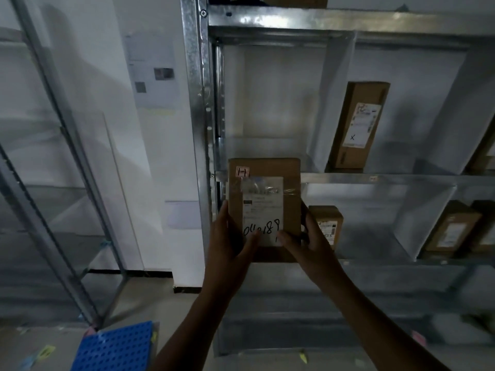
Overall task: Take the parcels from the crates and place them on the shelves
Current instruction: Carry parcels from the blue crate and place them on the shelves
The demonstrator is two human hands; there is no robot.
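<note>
I hold a flat brown cardboard parcel upright in front of the metal shelf unit. It bears a white label with handwritten digits and a small pink sticker at its top left. My left hand grips its lower left edge with the thumb on the label. My right hand grips the lower right edge, thumb also on the front. The parcel's top reaches the front lip of a middle shelf, at the unit's left end.
A tall brown parcel stands on the shelf above and to the right. A small box sits behind my right hand, and more boxes lie at the right. A blue perforated crate is on the floor at lower left. Another metal rack stands left.
</note>
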